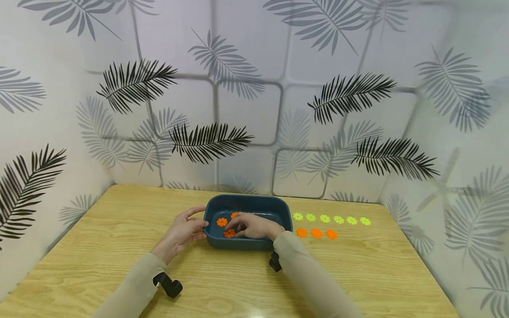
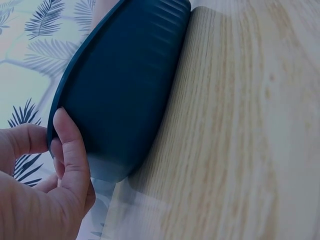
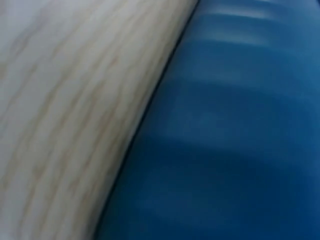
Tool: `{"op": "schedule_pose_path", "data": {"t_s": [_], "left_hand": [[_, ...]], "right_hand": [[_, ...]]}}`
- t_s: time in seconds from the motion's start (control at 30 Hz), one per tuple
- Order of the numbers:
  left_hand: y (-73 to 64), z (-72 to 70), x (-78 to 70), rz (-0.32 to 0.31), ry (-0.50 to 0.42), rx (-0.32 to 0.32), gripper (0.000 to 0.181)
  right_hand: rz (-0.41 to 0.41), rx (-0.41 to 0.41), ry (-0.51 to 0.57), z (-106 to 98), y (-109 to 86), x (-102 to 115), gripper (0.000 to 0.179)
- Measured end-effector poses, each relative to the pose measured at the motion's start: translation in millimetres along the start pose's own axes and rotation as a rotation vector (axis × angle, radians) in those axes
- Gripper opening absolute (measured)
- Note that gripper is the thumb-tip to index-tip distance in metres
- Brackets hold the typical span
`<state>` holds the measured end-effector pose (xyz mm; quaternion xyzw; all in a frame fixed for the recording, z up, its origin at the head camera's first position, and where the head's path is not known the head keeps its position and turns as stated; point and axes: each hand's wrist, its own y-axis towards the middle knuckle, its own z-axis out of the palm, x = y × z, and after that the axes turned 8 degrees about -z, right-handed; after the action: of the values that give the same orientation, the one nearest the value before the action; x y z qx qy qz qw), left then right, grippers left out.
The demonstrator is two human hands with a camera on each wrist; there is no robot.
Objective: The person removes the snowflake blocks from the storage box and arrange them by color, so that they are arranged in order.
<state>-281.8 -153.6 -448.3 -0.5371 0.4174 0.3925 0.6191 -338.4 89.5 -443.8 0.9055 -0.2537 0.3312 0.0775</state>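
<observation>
A dark blue rectangular basin [image 1: 249,244] stands on the wooden table. My left hand [image 1: 184,232] grips its left end, with thumb and fingers on either side of the rim; the left wrist view shows this left hand [image 2: 65,165] at the basin wall [image 2: 120,90]. Inside the basin lie several orange flower-shaped pieces [image 1: 222,222]. My right hand [image 1: 252,226] reaches in over the front wall, fingertips down at the nearest orange piece [image 1: 229,234]. Whether they pinch it cannot be made out. In the right wrist view only the basin's outer wall [image 3: 225,140] and tabletop appear.
To the right of the basin, a row of yellow-green flower-shaped pieces [image 1: 325,218] lies on the table [image 1: 358,274]. In front of it is a shorter row of three orange pieces [image 1: 316,233]. A leaf-patterned wall covering [image 1: 246,110] rises behind the table.
</observation>
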Motion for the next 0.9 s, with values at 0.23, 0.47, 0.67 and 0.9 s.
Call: {"op": "schedule_pose_path", "data": {"t_s": [0.23, 0.47, 0.67, 0.9], "left_hand": [[1.8, 0.5, 0.2, 0.004, 0.004, -0.001, 0.058], [1.5, -0.3, 0.5, 0.005, 0.01, -0.016, 0.058], [-0.5, 0.3, -0.5, -0.004, 0.006, -0.022, 0.059], [1.4, 1.9, -0.2, 0.003, 0.021, -0.027, 0.057]], "right_hand": [[-0.03, 0.028, -0.084, 1.1, 2.0, -0.9, 0.031], [-0.042, -0.015, -0.204, 3.0, 5.8, 1.5, 0.026], [-0.016, -0.045, -0.253, 6.6, 8.4, 1.4, 0.009], [0.042, -0.067, -0.22, 6.9, 8.3, -2.1, 0.006]]}}
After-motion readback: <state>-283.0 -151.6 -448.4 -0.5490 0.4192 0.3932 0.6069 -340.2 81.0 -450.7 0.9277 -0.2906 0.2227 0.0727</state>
